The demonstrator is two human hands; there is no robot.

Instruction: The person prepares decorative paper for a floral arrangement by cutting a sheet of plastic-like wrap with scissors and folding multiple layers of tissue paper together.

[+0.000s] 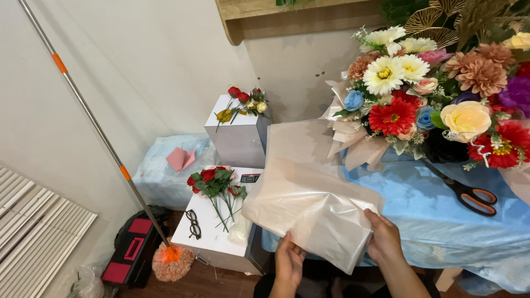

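Left hand (288, 260), right hand (383, 238) grip wrapping paper (312, 201) (bouquet (430, 94) beside).

Translucent beige wrapping sheet (309, 204), folded, crinkled, draped over the blue-clothed table edge

Two hands (289, 264) hold one sheet of wrapping paper (309, 207), near one pair of scissors (466, 193), one pair of glasses (193, 223), one mop (172, 260), and two white boxes (237, 138).
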